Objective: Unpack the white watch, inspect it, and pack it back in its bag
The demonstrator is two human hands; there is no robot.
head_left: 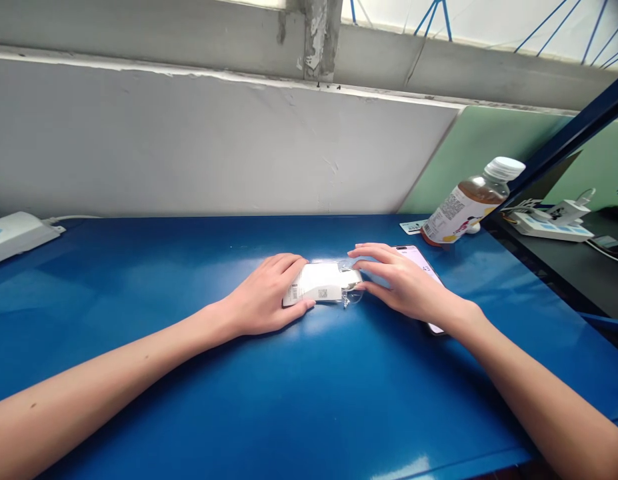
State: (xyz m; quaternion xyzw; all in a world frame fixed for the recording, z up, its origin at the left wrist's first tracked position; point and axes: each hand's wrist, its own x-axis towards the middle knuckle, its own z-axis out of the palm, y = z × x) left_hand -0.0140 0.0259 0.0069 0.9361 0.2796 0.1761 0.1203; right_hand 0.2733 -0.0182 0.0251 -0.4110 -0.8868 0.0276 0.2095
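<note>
A small white box [319, 281] with printed labels and a square code lies on the blue table. My left hand [271, 293] is wrapped round its left end, thumb along the near edge and fingers over the far side. From the box's right end sticks out a small white piece [353, 277] with clear plastic around it; its exact kind is not clear. My right hand [399, 277] has thumb and index finger on either side of that piece, the other fingers extended. A phone [419, 257] with a lit screen lies partly hidden beneath my right hand.
A bottle [466, 207] of brown drink with a white cap stands at the back right, next to a small card [411, 227]. A white power strip [21, 237] is at the far left. Another strip with plugs [553, 223] sits beyond the blue frame bar.
</note>
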